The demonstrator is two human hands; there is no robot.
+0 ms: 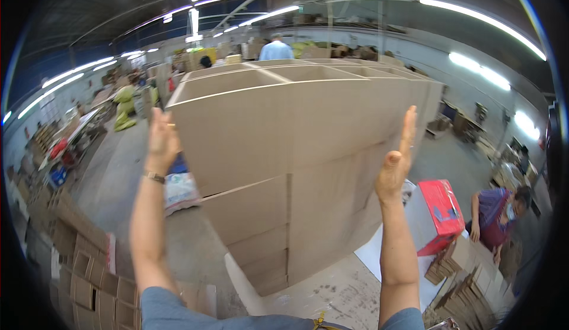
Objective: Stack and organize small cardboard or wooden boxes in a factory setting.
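Observation:
In front of me stands a tall stack of brown board boxes, with its open, divided top at about head height. My left hand is raised at the stack's near left edge, fingers stretched up and slightly blurred, with a dark band on the wrist. On the other side, my right hand is held upright before the broad near face, its fingers straight and the thumb apart. Neither hand grips anything. Whether the palms touch the boards, I cannot tell.
A red and white box sits right of the stack. Beyond it a person in a purple top bends near cut board pieces. A person in light blue is behind the stack. Small brown compartment boxes lie at lower left, and a white sack nearby.

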